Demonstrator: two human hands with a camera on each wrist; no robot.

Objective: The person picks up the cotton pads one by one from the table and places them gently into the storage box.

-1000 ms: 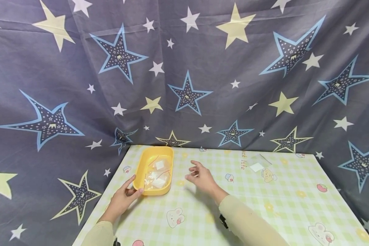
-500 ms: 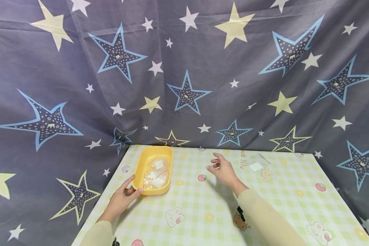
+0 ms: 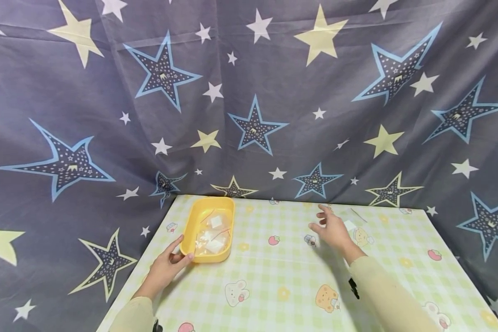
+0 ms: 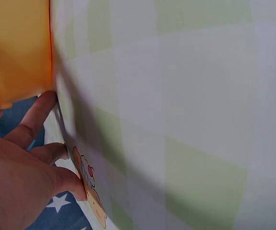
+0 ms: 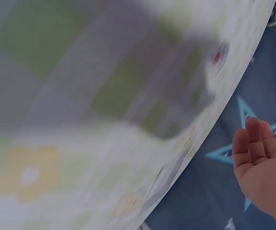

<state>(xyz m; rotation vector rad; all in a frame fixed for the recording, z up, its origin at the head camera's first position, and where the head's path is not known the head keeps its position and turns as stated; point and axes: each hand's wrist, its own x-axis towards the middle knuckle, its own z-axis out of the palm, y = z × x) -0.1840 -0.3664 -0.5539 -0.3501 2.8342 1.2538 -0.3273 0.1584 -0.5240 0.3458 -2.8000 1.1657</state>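
Observation:
In the head view my left hand [image 3: 163, 271] holds the near-left corner of a yellow plastic tray [image 3: 186, 226], thumb and fingers spread around it. The left wrist view shows the tray's side [image 4: 20, 48] with fingers against its lower edge. Several clear bags with white pieces inside and red strips [image 3: 213, 237] lie in the tray. My right hand [image 3: 336, 233] hovers over the table to the right, fingers loosely bent, holding nothing. Just beyond it lies another clear bag with a white square [image 3: 349, 225], partly hidden by the hand.
A green-and-white checked cloth [image 3: 269, 276] printed with cartoon animals and fruit covers the table. Behind the far edge hangs a dark curtain with stars [image 3: 282, 92]. The tray stands close to the table's left edge.
My right hand has moved rightward from beside the tray to next to the lone clear bag. The left hand and tray have stayed in place.

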